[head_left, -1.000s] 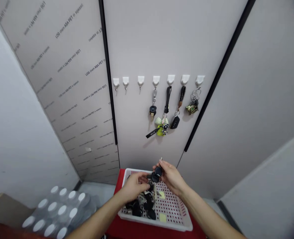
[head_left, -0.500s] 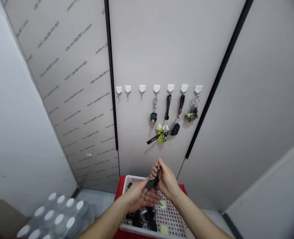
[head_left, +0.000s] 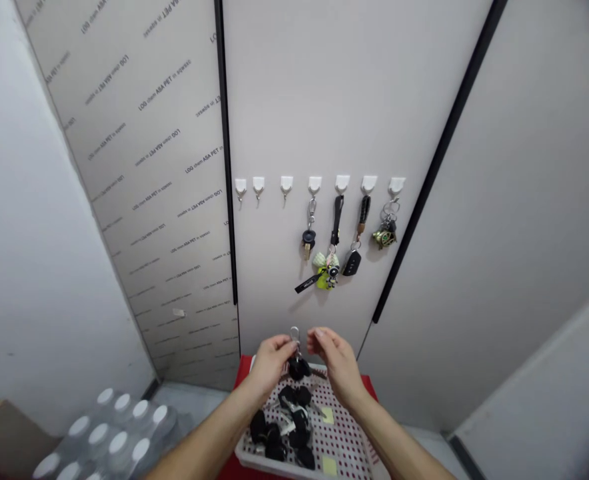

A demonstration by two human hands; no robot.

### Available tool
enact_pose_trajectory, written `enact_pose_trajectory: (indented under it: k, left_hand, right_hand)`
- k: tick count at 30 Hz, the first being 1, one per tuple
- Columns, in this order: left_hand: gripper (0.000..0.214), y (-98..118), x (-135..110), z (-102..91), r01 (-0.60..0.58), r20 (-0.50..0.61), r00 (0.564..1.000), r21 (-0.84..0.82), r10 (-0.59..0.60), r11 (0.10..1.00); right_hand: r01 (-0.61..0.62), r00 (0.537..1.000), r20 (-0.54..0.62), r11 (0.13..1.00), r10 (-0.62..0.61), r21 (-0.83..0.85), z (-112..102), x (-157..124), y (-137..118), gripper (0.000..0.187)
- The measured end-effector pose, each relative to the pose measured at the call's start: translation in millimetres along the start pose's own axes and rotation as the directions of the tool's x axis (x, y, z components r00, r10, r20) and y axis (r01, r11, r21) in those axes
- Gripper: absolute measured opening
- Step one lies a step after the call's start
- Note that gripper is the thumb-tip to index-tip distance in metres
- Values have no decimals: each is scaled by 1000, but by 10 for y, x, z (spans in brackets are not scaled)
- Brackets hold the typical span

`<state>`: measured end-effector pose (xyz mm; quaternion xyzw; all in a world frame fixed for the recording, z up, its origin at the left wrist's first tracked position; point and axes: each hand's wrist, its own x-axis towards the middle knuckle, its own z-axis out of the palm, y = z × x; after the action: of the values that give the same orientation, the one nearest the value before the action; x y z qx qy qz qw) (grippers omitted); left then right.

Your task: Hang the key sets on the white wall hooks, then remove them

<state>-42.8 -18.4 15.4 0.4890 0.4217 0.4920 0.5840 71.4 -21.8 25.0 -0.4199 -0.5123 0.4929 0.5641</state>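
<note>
While your left hand (head_left: 270, 363) pinches the metal clasp (head_left: 295, 333) between thumb and fingers, the bunch of black-headed keys (head_left: 298, 368) hangs below it, over the far part of the white basket (head_left: 343, 433). Your right hand (head_left: 338, 360) is raised just beside the bunch, fingers curled and thumb drawn in near them; cannot tell whether the tips meet or grip anything. One key of the bunch points toward that palm; contact unclear. Beneath, a pile of loose keys (head_left: 299, 430), mostly black-headed, lies in the left half of the basket, with two yellow notes (head_left: 329, 465) to its right on the perforated floor. Basket sits on a red surface (head_left: 244, 365). On the pale panel ahead of you, a row of seven white hooks (head_left: 314, 183); the four rightmost carry a key with a round black head (head_left: 308, 239), a black strap (head_left: 337, 220) with charms, a black car fob (head_left: 352, 263) on a braided loop, and a ring with a brass-coloured trinket (head_left: 385, 239). Low to your left, white-capped bottles (head_left: 118, 441) in clear wrap.
</note>
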Motion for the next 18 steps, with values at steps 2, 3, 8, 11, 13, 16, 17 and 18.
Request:
enact_pose_trajectory:
  k: [2,3,8,11,13,16,17,18]
  left_hand:
    - [21,113,33,-17,-111,8,994,128,111,986]
    - [20,169,52,-24,-169,15,985,196,169,966]
    - [15,381,166,-16,-317,14,942,363,335,876]
    - [13,489,246,11,-264,-63,955,278,292,924]
    - [13,593,312,34,-230,-89,965,176,248,957]
    - [14,832,435,75,-252,-90,963,52,255,966]
    - [14,932,483,88,-277,-91,956,27,278,961]
    - [14,1039,532,101,-309,-95,947,11,308,951]
  right_hand:
    - [-31,997,71,995,38,-99,-9,24,-52,19]
    - [-27,992,122,992,42,-120,-5,36,-80,18]
    - [52,991,131,992,-36,-119,50,127,-171,15]
    - [85,993,91,987,-73,-135,97,216,-218,16]
    - [119,991,78,985,-110,-123,143,312,-290,17]
    - [200,980,30,974,-197,-109,234,530,-494,17]
    - [236,972,7,965,-237,-111,268,618,-587,18]
    - [273,961,-14,955,-277,-118,304,710,-690,18]
